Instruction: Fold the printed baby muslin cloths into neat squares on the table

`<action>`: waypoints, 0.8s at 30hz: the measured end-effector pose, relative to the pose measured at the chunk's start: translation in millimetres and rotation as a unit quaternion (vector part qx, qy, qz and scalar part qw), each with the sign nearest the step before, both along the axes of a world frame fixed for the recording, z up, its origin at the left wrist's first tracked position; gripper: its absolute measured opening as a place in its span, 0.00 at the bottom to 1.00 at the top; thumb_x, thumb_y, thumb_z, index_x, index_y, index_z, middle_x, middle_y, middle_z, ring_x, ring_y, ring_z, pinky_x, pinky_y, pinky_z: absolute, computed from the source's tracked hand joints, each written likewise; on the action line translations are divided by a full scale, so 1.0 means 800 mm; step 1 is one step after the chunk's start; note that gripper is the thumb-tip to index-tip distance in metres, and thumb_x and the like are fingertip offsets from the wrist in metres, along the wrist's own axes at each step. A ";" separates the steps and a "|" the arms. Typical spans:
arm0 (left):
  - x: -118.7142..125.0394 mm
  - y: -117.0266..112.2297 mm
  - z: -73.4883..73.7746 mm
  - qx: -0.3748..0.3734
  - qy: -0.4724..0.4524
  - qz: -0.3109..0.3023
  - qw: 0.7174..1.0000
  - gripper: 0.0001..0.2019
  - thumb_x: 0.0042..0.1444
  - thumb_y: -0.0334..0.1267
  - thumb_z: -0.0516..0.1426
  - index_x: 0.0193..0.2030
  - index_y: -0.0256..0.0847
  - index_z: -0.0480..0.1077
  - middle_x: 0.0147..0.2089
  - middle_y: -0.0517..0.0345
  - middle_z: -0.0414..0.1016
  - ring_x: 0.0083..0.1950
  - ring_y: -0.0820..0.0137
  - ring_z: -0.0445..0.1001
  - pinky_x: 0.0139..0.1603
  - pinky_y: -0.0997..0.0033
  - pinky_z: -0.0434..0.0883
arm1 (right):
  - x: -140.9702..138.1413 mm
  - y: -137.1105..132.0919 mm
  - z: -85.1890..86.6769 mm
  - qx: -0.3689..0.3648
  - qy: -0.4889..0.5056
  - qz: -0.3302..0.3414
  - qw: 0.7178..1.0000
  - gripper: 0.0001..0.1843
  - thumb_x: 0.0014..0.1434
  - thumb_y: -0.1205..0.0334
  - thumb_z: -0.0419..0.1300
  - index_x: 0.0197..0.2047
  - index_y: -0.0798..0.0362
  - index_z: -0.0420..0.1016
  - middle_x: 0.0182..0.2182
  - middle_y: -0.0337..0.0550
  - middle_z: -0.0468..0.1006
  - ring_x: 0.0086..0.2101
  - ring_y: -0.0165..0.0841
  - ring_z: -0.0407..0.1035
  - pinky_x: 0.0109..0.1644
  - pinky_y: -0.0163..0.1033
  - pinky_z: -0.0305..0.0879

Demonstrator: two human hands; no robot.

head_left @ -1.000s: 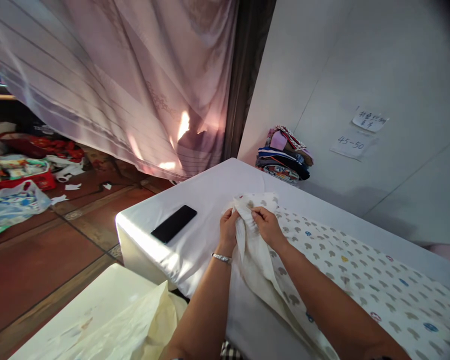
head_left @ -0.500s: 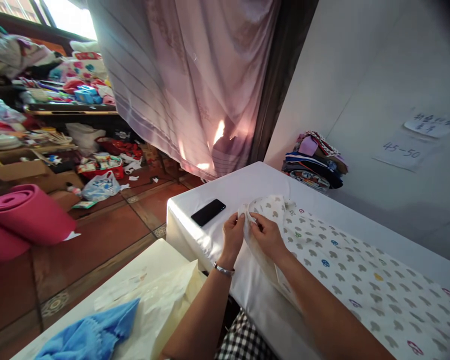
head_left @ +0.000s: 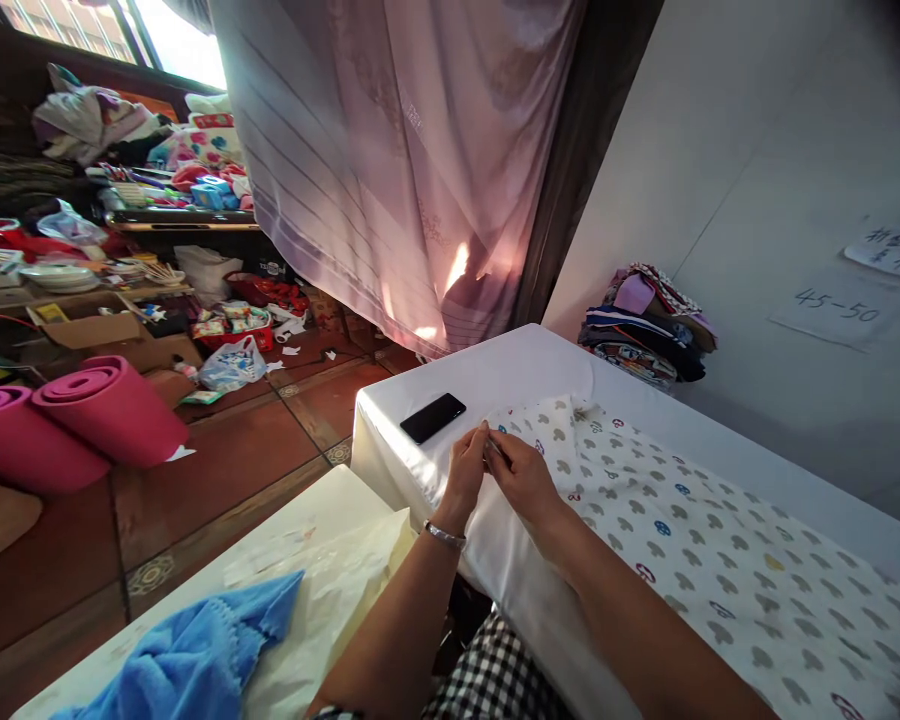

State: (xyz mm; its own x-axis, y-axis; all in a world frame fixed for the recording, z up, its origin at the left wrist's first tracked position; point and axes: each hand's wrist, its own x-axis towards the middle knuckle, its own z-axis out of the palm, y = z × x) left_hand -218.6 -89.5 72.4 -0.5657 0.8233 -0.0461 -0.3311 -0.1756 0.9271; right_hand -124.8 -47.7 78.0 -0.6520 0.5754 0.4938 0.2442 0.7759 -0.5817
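Note:
A white cloth printed with small grey and coloured shapes (head_left: 690, 530) lies spread flat over a table covered in white (head_left: 495, 375). My left hand (head_left: 466, 472) and my right hand (head_left: 521, 475) meet at the cloth's near left edge, both pinched closed on its hem. A silver bracelet sits on my left wrist. A black phone (head_left: 433, 417) lies flat just beyond my left hand.
A stack of folded clothes (head_left: 649, 325) rests against the wall at the table's far end. A blue towel (head_left: 187, 660) and cream fabric (head_left: 330, 600) lie on a lower surface at my left. Pink rolls (head_left: 105, 410), boxes and bags clutter the floor. A curtain (head_left: 420, 160) hangs behind.
The bunched, lifted cloth has been lowered and now lies flat on the table. My hands have come down to its near edge. The view has swung left, showing more floor.

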 end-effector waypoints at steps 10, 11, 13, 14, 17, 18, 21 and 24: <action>-0.022 0.012 -0.003 -0.043 -0.048 -0.052 0.997 0.17 0.37 0.47 0.63 0.23 0.36 0.64 0.17 0.67 0.61 0.18 0.79 0.60 0.19 0.79 0.57 | 0.036 -0.023 0.001 0.073 -0.068 0.072 0.992 0.24 0.55 0.70 0.53 0.55 0.51 0.65 0.51 0.47 0.67 0.52 0.38 0.59 0.57 0.47 0.58; -0.024 0.010 0.000 -0.030 -0.017 -0.042 0.999 0.16 0.39 0.47 0.62 0.25 0.35 0.66 0.18 0.66 0.62 0.19 0.79 0.60 0.19 0.79 0.58 | 0.048 -0.026 -0.001 0.064 -0.063 0.078 0.993 0.25 0.56 0.70 0.52 0.57 0.50 0.64 0.53 0.47 0.66 0.53 0.38 0.58 0.58 0.47 0.57; -0.031 0.004 0.002 -0.005 0.062 -0.022 0.998 0.15 0.42 0.46 0.60 0.30 0.35 0.70 0.19 0.66 0.64 0.19 0.79 0.60 0.19 0.80 0.57 | 0.076 -0.033 -0.008 0.025 -0.055 0.078 0.995 0.25 0.57 0.69 0.51 0.58 0.47 0.64 0.53 0.45 0.67 0.53 0.37 0.59 0.57 0.46 0.58; -0.035 0.001 0.000 -0.005 0.095 -0.018 0.995 0.14 0.43 0.45 0.60 0.31 0.35 0.71 0.18 0.66 0.63 0.18 0.79 0.59 0.18 0.80 0.57 | 0.092 -0.037 -0.012 -0.003 -0.055 0.075 0.996 0.23 0.57 0.68 0.51 0.57 0.46 0.65 0.51 0.45 0.69 0.51 0.37 0.62 0.55 0.45 0.60; -0.046 -0.007 -0.020 -0.068 0.143 -0.006 0.987 0.12 0.44 0.43 0.58 0.31 0.35 0.70 0.17 0.67 0.62 0.17 0.78 0.60 0.16 0.79 0.57 | 0.138 -0.046 -0.024 -0.113 -0.089 0.068 0.987 0.17 0.59 0.64 0.51 0.51 0.44 0.72 0.42 0.42 0.76 0.41 0.35 0.69 0.45 0.41 0.67; -0.049 -0.010 -0.030 -0.095 0.160 0.000 0.983 0.11 0.45 0.43 0.57 0.29 0.35 0.70 0.16 0.66 0.62 0.17 0.77 0.60 0.16 0.78 0.58 | 0.152 -0.047 -0.028 -0.151 -0.103 0.058 0.981 0.16 0.60 0.62 0.51 0.48 0.44 0.73 0.39 0.42 0.77 0.38 0.35 0.70 0.42 0.40 0.68; -0.048 -0.015 -0.056 -0.132 0.285 0.034 0.949 0.10 0.52 0.41 0.52 0.33 0.37 0.70 0.22 0.61 0.69 0.23 0.72 0.67 0.21 0.75 0.64 | 0.188 -0.034 -0.033 -0.225 -0.121 0.013 0.967 0.15 0.60 0.57 0.51 0.44 0.46 0.77 0.37 0.43 0.78 0.36 0.35 0.72 0.39 0.40 0.69; -0.032 -0.021 -0.072 -0.118 0.461 0.066 0.877 0.12 0.56 0.38 0.48 0.43 0.40 0.69 0.35 0.54 0.75 0.35 0.66 0.73 0.33 0.70 0.69 | 0.208 0.010 -0.024 -0.259 -0.094 -0.043 0.960 0.15 0.58 0.54 0.53 0.43 0.46 0.77 0.36 0.44 0.78 0.35 0.36 0.72 0.39 0.41 0.69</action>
State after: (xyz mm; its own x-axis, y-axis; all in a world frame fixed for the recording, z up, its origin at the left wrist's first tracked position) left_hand -244.0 -106.0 15.1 -0.5408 0.7775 0.3210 0.5874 0.0760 0.8057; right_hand 41.5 -39.6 58.5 -0.6410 0.7675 0.0055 0.4327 0.3673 -0.8233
